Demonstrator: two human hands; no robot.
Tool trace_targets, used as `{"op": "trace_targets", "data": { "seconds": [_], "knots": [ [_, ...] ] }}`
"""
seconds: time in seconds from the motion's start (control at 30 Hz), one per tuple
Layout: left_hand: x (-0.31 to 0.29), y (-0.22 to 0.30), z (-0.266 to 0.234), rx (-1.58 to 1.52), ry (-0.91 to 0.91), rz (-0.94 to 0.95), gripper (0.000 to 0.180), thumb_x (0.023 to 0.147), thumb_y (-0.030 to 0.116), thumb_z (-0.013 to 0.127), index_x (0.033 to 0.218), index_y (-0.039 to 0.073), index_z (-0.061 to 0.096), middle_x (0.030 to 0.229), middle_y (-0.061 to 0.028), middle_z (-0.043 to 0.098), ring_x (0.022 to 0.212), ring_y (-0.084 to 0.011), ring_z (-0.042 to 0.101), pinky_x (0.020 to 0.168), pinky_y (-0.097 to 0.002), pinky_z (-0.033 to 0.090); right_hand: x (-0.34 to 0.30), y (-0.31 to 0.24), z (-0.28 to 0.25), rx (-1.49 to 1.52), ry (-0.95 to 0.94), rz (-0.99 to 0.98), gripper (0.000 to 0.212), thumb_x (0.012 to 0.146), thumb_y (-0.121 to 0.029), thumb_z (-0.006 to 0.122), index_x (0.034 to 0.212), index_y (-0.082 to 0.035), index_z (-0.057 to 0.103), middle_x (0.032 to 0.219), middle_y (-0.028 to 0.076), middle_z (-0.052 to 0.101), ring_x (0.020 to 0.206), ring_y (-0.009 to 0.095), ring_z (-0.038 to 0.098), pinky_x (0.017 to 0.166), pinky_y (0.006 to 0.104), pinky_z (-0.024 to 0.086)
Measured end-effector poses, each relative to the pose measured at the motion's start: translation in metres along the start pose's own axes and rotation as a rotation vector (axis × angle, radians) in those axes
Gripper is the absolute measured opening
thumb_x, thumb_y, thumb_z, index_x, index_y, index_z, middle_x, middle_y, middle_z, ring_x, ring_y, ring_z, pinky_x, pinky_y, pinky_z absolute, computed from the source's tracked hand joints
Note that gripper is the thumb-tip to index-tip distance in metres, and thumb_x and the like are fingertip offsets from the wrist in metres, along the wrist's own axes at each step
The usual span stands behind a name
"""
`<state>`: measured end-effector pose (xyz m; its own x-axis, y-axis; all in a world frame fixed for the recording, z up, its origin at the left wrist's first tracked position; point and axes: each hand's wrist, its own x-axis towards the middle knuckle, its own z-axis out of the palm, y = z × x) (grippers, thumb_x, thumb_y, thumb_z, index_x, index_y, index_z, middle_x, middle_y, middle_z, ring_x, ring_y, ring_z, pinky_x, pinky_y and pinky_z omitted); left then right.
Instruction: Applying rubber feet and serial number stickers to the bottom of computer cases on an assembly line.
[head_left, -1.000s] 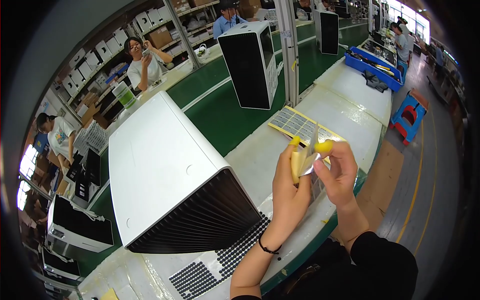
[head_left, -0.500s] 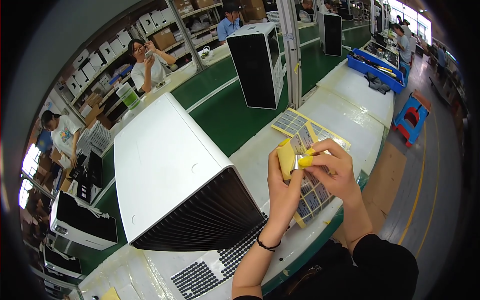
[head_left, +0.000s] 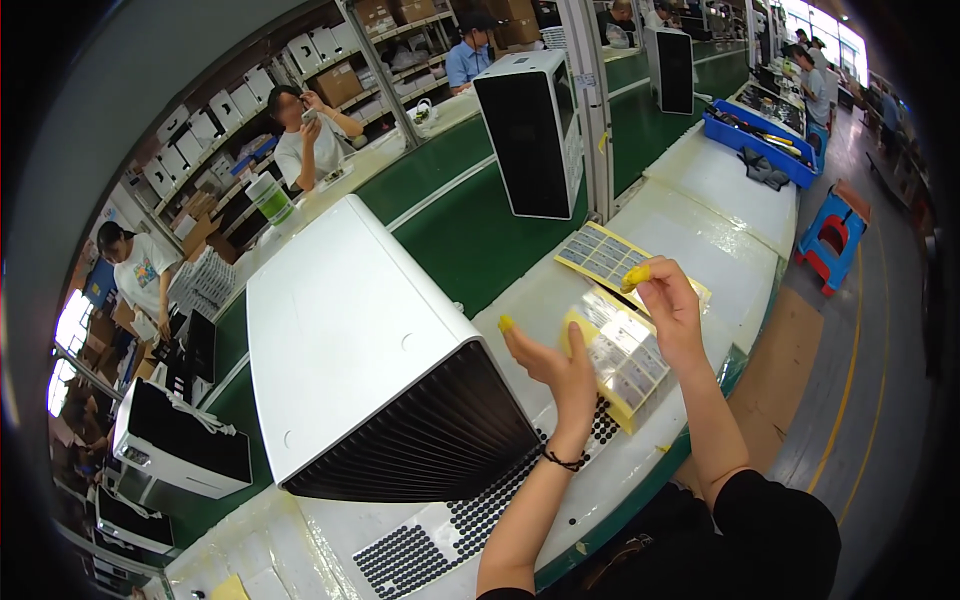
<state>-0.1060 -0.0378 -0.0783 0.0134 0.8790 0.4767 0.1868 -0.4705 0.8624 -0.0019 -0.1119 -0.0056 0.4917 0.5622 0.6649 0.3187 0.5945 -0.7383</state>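
My left hand [head_left: 555,375] is over the worktable between the large white appliance [head_left: 350,330] and a sheet of labels [head_left: 625,365]. Its fingers are spread, with a yellow finger cot on one tip, and it holds nothing visible. My right hand [head_left: 672,310] is raised above the sheet, thumb and finger pinched together in yellow cots. Whether a small label is between them I cannot make out. Glare covers part of the yellow-backed sheet. A second label sheet [head_left: 600,252] lies just beyond it. The appliance is lying down, its black ribbed end towards me.
Sheets of small black round pads [head_left: 405,560] lie by the appliance's near end. Beyond it, a green conveyor [head_left: 440,190] carries an upright appliance [head_left: 530,140]. A metal post [head_left: 592,120] stands at the table's far edge. A blue tool bin [head_left: 760,140] is at far right.
The label sheet has left my hands and lies on the table. My left hand has opened and moved slightly left; my right hand has lifted away, still pinched.
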Motion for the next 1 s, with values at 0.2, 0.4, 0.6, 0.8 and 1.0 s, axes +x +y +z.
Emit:
{"op": "trace_targets", "data": {
  "seconds": [0.2, 0.4, 0.6, 0.8, 1.0],
  "knots": [
    [-0.004, 0.117, -0.088, -0.042, -0.140, 0.703, 0.032, 0.081, 0.009, 0.062, 0.113, 0.004, 0.059, 0.131, -0.0231, 0.040, 0.124, -0.0407, 0.037, 0.105, -0.0511, 0.030, 0.021, -0.003, 0.000, 0.009, 0.029, 0.044, 0.006, 0.096, -0.004, 0.049, 0.101, -0.003, 0.050, 0.098, 0.004, 0.051, 0.093, 0.011, 0.053, 0.088, 0.0240, 0.040],
    [0.023, 0.146, -0.218, 0.036, 0.820, 0.731, 0.037, 0.090, 0.004, 0.039, 0.126, 0.003, 0.047, 0.127, -0.0232, 0.044, 0.128, -0.0342, 0.039, 0.112, -0.0543, 0.028, 0.074, -0.070, 0.050, 0.083, -0.277, -0.147, 0.018, 0.095, -0.003, 0.047, 0.113, -0.003, 0.049, 0.096, 0.004, 0.048, 0.091, 0.012, 0.053, 0.085, 0.0251, 0.042],
    [0.074, 0.158, -0.220, -0.175, 0.462, 0.290, 0.054, 0.082, 0.011, 0.043, 0.133, -0.006, 0.034, 0.135, -0.0241, 0.040, 0.131, -0.0320, 0.036, 0.108, -0.0445, 0.032, 0.125, -0.108, 0.110, 0.245, -0.689, -0.295, 0.041, 0.096, -0.007, 0.049, 0.134, -0.005, 0.036, 0.091, 0.003, 0.049, 0.085, 0.010, 0.051, 0.075, 0.0234, 0.044],
    [0.078, 0.162, -0.233, -0.448, 0.273, 0.285, 0.061, 0.077, 0.010, 0.043, 0.135, -0.007, 0.030, 0.142, -0.0244, 0.032, 0.132, -0.0330, 0.033, 0.109, -0.0428, 0.029, 0.143, -0.119, 0.175, 0.189, -0.912, -0.229, 0.042, 0.097, -0.011, 0.051, 0.135, -0.003, 0.033, 0.090, 0.001, 0.050, 0.082, 0.008, 0.048, 0.077, 0.0228, 0.042],
    [0.044, 0.162, -0.225, -0.407, 0.347, 0.294, 0.068, 0.073, 0.024, 0.049, 0.131, -0.007, 0.031, 0.149, -0.0270, 0.020, 0.139, -0.0412, 0.022, 0.110, -0.0520, 0.027, 0.138, -0.137, 0.178, 0.172, -1.028, -0.100, 0.046, 0.095, -0.014, 0.056, 0.133, -0.002, 0.034, 0.088, 0.001, 0.051, 0.081, 0.007, 0.050, 0.074, 0.0214, 0.042]
  ]
}}
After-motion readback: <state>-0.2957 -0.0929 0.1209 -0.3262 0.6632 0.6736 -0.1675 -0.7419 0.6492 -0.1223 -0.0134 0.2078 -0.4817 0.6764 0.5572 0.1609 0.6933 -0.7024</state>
